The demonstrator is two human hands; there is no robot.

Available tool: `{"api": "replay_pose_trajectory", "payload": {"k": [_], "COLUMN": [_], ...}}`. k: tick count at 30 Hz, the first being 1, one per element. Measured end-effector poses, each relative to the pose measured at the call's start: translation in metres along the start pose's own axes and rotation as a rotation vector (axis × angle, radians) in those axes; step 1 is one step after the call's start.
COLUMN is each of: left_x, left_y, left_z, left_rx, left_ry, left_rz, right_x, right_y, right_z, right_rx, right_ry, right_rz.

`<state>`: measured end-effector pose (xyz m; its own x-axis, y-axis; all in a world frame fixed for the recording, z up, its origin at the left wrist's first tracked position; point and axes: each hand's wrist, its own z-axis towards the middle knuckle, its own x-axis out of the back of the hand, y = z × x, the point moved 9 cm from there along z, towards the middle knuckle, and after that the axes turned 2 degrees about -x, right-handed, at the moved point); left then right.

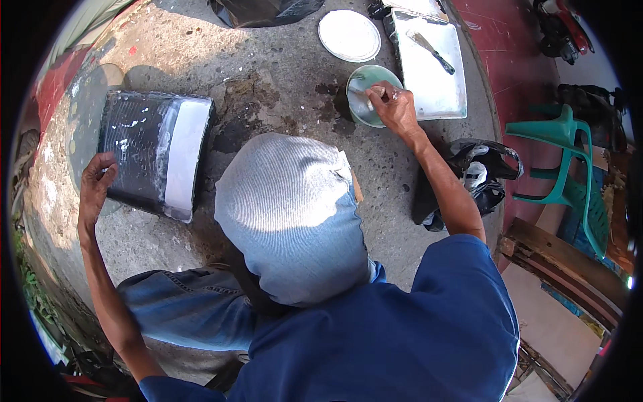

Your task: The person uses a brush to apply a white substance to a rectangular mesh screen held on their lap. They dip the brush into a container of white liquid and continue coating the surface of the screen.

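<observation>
On the concrete to my left lies a black panel (127,144), slightly bent, with a smooth white band (188,151) along its right side and whitish smears beside the band. My left hand (99,179) is at the panel's left edge, its fingers curled closed on it. Ahead and to the right, my right hand (396,112) is over a round pale green tub (356,86) with wet, milky contents. The fingers of that hand are pinched together, and what they hold is hidden. A white tray (439,94) beside the tub carries a flat-bladed tool with a dark handle (439,59).
A round white lid (349,35) lies beyond the tub. Black plastic bags sit at the far edge (268,9) and by my right forearm (485,175). A green plastic chair (569,161) and wooden beams (562,264) stand at right. My jeans-covered knee (284,187) is between my hands.
</observation>
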<state>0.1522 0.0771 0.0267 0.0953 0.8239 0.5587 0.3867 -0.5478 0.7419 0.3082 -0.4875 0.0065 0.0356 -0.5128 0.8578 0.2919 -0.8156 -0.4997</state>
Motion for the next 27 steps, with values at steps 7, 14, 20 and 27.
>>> {"api": "replay_pose_trajectory", "payload": {"k": [7, 14, 20, 27], "left_x": [-0.002, -0.001, -0.003, -0.003], "left_y": [-0.001, -0.004, -0.002, 0.001], "left_z": [0.002, 0.007, 0.01, 0.005], "left_rx": [0.009, -0.027, -0.035, -0.028], "left_ry": [-0.006, 0.017, -0.023, -0.011], "left_rz": [0.019, -0.028, -0.006, 0.014], "right_x": [-0.012, 0.03, 0.035, 0.067], "right_y": [0.013, 0.045, 0.064, 0.055], "right_z": [0.0, 0.011, 0.007, -0.002], "right_rx": [-0.105, -0.364, -0.442, -0.494], "right_ry": [-0.008, 0.091, 0.106, 0.232], "right_rz": [0.105, 0.322, 0.593, 0.564]}}
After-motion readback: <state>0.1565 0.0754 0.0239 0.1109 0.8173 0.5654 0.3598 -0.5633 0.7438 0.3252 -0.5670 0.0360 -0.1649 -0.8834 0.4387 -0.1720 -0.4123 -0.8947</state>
